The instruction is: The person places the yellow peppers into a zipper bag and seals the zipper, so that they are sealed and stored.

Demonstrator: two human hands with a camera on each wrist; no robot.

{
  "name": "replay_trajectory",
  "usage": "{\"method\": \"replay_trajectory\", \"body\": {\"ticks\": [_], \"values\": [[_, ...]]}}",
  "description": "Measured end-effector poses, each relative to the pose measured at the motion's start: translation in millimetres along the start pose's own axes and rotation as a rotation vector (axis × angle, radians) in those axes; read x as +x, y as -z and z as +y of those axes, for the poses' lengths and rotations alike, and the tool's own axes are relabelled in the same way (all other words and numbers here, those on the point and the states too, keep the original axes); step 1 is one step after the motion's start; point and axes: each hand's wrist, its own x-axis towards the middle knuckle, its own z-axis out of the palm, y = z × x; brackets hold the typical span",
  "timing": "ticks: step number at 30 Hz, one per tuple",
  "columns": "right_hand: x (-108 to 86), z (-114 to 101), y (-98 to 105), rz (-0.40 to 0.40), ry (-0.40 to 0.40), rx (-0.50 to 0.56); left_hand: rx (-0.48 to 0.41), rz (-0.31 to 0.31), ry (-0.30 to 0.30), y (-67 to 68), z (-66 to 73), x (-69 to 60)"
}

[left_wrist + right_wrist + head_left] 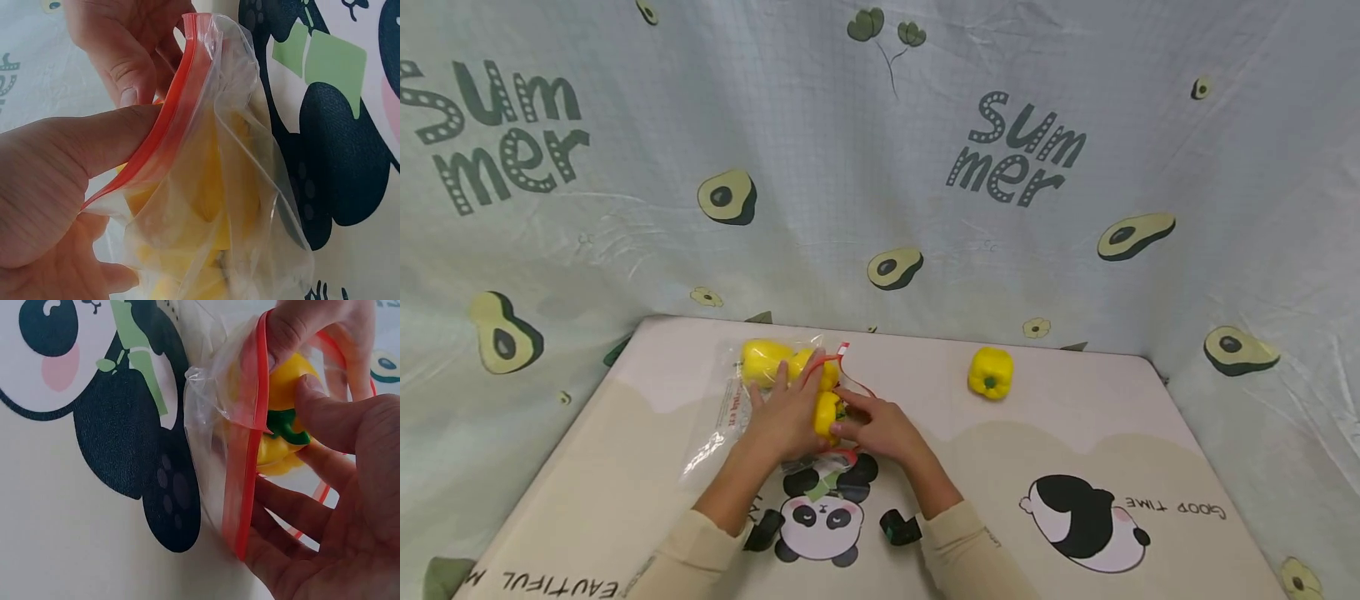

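A clear zip bag (718,425) with a red zip strip (178,94) lies on its side, mouth toward the right. Inside are yellow bell peppers, one at the far end (763,360) and another beside it (803,367), partly covered by fingers. My left hand (786,417) holds the bag at its mouth, its thumb (119,134) hooked over the red strip. At the opening, my right hand (880,427) grips a yellow bell pepper (294,372) between thumb and fingers; its green stem (287,427) faces that hand. The plastic hides part of this pepper.
Another yellow bell pepper (990,373) stands alone at the back right of the table (1075,433). The table cover has panda prints and lettering. Behind hangs a pale curtain (820,183) with avocado prints.
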Motion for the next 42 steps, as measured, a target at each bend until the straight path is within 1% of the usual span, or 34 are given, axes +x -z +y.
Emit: {"method": "replay_trajectory", "body": {"ticks": [7,18,26,30,36,42], "values": [[-1.0,0,-2,0.02,-0.013,0.022,-0.003,-0.017,0.008,0.9,1.4,-0.9],[-1.2,-8,-6,0.027,-0.015,-0.073,-0.029,-0.033,0.021,-0.6,2.9,-0.5],[-2.0,-6,-4,0.019,-0.007,-0.056,-0.033,-0.041,0.02,-0.9,2.9,-1.3],[-1.5,-8,-6,0.023,0.001,-0.068,-0.036,-0.05,0.024,-1.1,1.9,-1.4],[-0.5,-11,-8,0.031,-0.018,-0.102,-0.038,-0.047,0.019,-1.5,0.4,-0.9],[0.5,-15,-9,0.037,0.02,-0.164,-0.044,-0.056,0.012,-2.8,0.5,-2.7]]}}
